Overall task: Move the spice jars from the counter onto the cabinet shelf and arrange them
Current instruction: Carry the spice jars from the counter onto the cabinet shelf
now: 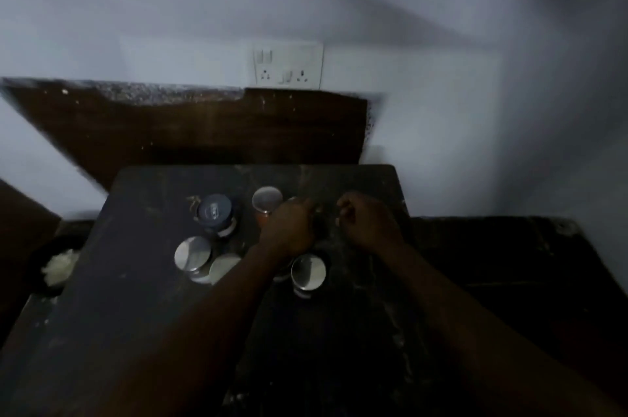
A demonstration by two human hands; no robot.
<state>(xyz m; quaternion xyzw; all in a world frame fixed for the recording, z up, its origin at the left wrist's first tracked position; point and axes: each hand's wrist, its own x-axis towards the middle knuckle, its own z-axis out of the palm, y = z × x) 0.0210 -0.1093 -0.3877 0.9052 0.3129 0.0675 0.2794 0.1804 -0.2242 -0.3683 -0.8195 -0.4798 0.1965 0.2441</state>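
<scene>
Several spice jars stand on a dark counter slab [136, 280]. One has a blue lid [214, 212]. A silver-lidded jar with orange contents [267, 199] stands just left of my left hand. Two silver-lidded jars [192, 253] [224, 267] sit side by side at the left, and another [308, 272] lies under my left forearm's right side. My left hand [289, 226] is curled, knuckles up, over the middle of the group; whatever is under it is hidden. My right hand [367, 222] is close beside it, fingers curled, with nothing visible in it.
A white wall with a switch and socket plate [288, 65] rises behind the counter. A dark brown board [204, 131] leans along the wall. A dark bowl with something white in it [59, 267] sits low at the left. A lower dark surface [509, 263] extends to the right.
</scene>
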